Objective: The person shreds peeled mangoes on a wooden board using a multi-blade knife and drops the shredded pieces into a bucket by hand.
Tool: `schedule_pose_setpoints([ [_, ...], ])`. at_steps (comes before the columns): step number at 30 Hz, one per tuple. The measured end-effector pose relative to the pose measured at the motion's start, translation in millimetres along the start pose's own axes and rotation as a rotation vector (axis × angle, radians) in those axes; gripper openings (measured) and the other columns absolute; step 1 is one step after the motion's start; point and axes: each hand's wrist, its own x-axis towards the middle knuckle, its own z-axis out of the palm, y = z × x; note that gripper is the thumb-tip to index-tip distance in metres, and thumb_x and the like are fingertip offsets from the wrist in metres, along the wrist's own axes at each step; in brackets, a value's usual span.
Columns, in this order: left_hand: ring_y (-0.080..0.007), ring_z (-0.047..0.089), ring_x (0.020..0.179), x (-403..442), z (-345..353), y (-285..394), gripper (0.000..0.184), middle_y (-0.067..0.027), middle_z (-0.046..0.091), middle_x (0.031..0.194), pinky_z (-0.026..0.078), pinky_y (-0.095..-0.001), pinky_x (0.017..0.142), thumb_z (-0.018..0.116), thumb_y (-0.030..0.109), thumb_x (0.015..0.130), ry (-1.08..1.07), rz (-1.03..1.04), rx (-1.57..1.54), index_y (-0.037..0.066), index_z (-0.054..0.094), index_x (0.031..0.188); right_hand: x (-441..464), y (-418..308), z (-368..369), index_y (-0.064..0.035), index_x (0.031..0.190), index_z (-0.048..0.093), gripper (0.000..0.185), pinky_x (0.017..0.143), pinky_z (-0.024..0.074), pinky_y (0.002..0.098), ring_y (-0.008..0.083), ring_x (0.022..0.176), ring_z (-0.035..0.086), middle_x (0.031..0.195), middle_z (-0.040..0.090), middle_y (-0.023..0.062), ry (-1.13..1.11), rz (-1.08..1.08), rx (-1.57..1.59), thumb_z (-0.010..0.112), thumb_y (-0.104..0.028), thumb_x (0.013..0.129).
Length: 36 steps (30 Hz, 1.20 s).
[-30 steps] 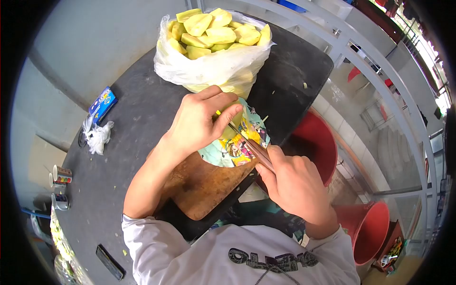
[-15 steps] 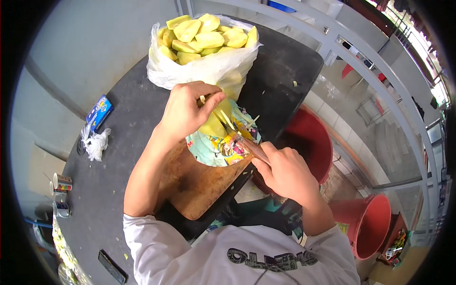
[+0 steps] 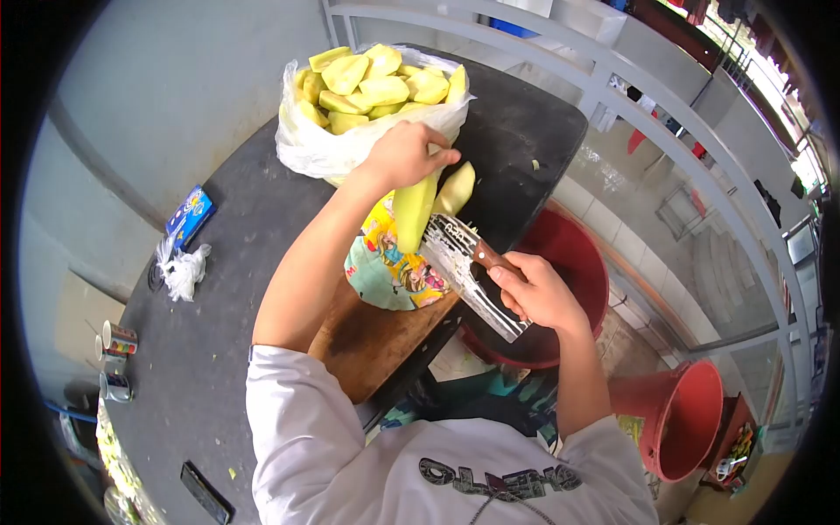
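My left hand (image 3: 409, 156) is closed at the top of a long pale green fruit piece (image 3: 413, 214), which stands tilted over a colourful printed cloth (image 3: 385, 271). A second cut piece (image 3: 457, 188) leans just to its right. Wrapped round a brown wooden handle, my right hand (image 3: 538, 290) holds a wide cleaver (image 3: 464, 271), its blade flat to view and streaked with light bits. The blade's upper end is beside the long piece. Under the cloth lies a wooden board (image 3: 359, 341). Where my left fingertips meet the fruit is partly hidden.
A white plastic bag (image 3: 319, 149) full of peeled pieces stands at the table's back. Red buckets (image 3: 582, 254) are on the right, below the table edge. A blue packet (image 3: 188, 214), a crumpled bag (image 3: 184, 271), cups (image 3: 118, 337) and a phone (image 3: 206, 492) lie left.
The cleaver has swung from a narrow edge-on view to flat, right of the fruit. My left hand has moved up and right. A separate piece now shows at the right.
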Motion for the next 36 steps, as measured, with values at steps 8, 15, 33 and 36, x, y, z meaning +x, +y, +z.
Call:
schedule_pose_setpoints([
  [8,-0.0316,0.074,0.082,-74.9,-49.6,1.6,0.028,-0.0198,0.076,0.09,0.057,-0.0395,0.079,0.083,0.023,0.087,0.101,-0.054,0.013,-0.001,0.077,0.099,-0.6,4.4,0.8,-0.001,0.091,0.061,0.028,0.047,0.0441,0.0304,0.0095,0.05,0.055,0.065,0.062,0.0031,0.0,0.0,-0.026,0.062,-0.025,0.105],
  [15,-0.0201,0.074,0.075,-170.7,-69.5,12.0,0.031,-0.0164,0.076,0.09,0.058,-0.0343,0.068,0.08,0.016,0.091,-0.166,-0.352,-0.254,-0.005,0.073,0.112,-9.3,4.7,11.9,0.0,0.095,0.063,0.025,0.051,0.046,0.0305,0.0101,0.053,0.058,0.065,0.063,0.004,0.037,0.004,0.012,0.063,-0.024,0.103],
  [33,-0.0202,0.06,0.054,-183.9,21.5,25.5,0.036,-0.02,0.07,0.09,0.047,-0.0276,0.044,0.036,0.033,0.115,0.151,-0.854,-1.534,0.001,0.047,0.128,-34.6,-20.7,30.4,0.0023,0.107,0.065,0.024,0.067,0.0504,0.0467,0.0445,0.073,0.068,0.076,0.066,0.0245,0.208,-0.175,-0.227,0.068,-0.02,0.099],
  [36,-0.0222,0.063,0.051,-178.5,27.5,37.9,0.039,-0.0226,0.073,0.091,0.046,-0.0279,0.04,0.035,0.035,0.115,0.006,-0.858,-1.453,0.003,0.046,0.135,-35.1,-21.9,35.2,0.0022,0.107,0.065,0.025,0.067,0.05,0.0489,0.0458,0.073,0.067,0.077,0.066,0.0247,0.225,-0.215,-0.25,0.067,-0.021,0.099],
])
